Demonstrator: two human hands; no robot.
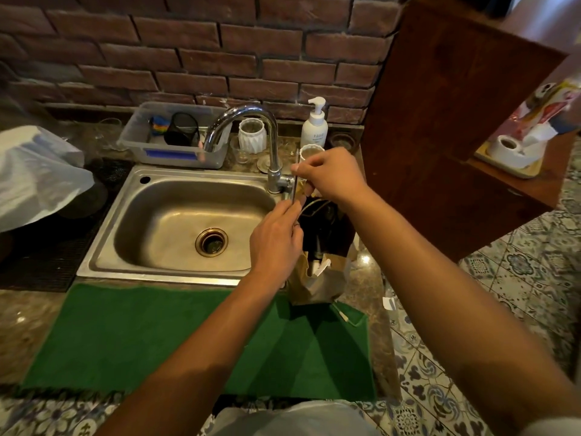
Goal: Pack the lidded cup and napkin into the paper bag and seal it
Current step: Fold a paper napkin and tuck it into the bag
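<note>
Steel sink (132,215) with chrome faucet (251,121). Green mat (157,335) in front. Behind: clear plastic tub (141,133), white ribbed vase (251,135), pump bottle (314,124). Brick wall (188,51).

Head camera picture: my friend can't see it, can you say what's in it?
Two hands, left and right, pinch the top of a brown paper bag standing beside a steel sink, at the edge of a green mat. A soap pump bottle stands by the brick wall.
</note>
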